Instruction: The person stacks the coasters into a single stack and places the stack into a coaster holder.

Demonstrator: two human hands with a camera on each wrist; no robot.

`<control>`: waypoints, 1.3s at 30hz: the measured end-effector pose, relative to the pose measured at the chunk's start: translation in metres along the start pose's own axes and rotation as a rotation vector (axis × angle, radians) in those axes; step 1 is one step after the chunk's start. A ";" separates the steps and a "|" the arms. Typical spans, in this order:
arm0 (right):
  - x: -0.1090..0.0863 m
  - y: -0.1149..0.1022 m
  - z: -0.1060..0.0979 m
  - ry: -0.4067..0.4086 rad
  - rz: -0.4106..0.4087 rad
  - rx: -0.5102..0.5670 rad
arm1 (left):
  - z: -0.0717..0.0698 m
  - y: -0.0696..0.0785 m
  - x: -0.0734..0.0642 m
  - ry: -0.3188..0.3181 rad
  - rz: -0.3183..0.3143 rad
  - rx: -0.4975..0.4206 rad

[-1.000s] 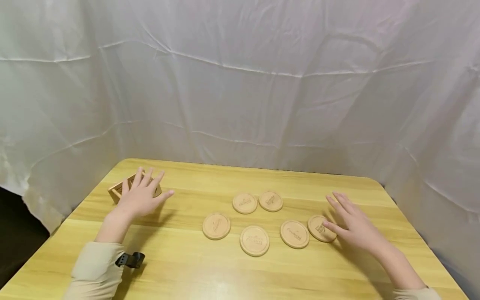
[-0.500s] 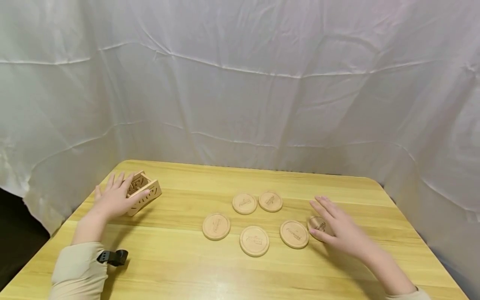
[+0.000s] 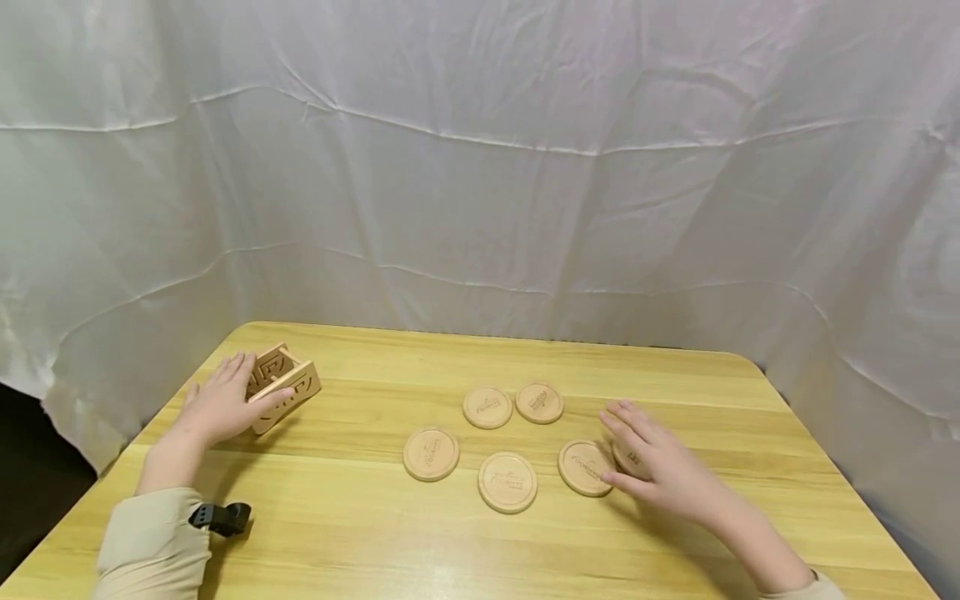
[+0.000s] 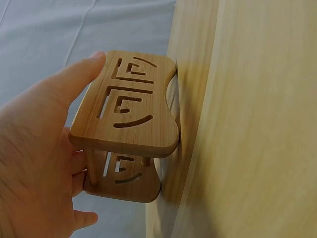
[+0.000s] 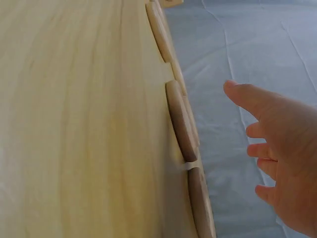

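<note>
A wooden coaster holder (image 3: 288, 385) with cut-out patterned side panels stands at the table's left. My left hand (image 3: 217, 408) grips its left end, the thumb along the near panel and the fingers toward the far one. In the left wrist view the thumb lies at the edge of the slotted panel (image 4: 129, 104), with fingertips partly hidden behind the holder. My right hand (image 3: 667, 467) hovers with extended fingers over the rightmost round wooden coaster (image 3: 628, 458), mostly covering it. Its thumb overlaps the edge of the neighbouring coaster (image 3: 585, 467); the right wrist view shows the hand (image 5: 287, 148) apart from the coasters.
More engraved coasters lie flat across the middle: a front one (image 3: 507, 482), a left one (image 3: 431, 454) and two behind, one coaster (image 3: 487, 407) beside another coaster (image 3: 539, 402). A pale curtain (image 3: 480, 167) hangs behind the wooden table (image 3: 360, 533).
My left hand has moved left, from above the holder to around its left end. My right hand has drifted left over the right-hand coasters. The coasters have stayed put.
</note>
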State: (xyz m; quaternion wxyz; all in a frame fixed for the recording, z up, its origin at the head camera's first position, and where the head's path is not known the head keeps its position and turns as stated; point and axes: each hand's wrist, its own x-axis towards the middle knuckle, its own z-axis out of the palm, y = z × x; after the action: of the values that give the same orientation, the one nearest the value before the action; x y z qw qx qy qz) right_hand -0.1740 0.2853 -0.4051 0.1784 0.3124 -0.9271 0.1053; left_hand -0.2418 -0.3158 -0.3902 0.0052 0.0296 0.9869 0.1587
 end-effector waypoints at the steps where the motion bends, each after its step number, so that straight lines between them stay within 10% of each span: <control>1: 0.000 -0.001 0.002 -0.008 0.001 0.008 | 0.000 0.000 0.000 0.001 0.002 0.004; 15: 0.003 -0.003 0.020 -0.155 0.023 0.076 | 0.000 0.015 -0.005 0.059 0.020 0.092; 39: 0.022 0.005 0.021 -0.294 -0.003 0.099 | 0.023 0.063 -0.013 0.118 -0.146 0.198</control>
State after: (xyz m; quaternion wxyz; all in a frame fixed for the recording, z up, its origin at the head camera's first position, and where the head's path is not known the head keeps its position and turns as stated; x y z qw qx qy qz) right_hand -0.1992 0.2713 -0.4158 0.0252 0.3342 -0.9364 0.1038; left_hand -0.2250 -0.2501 -0.3925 -0.0443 -0.0515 0.9958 0.0610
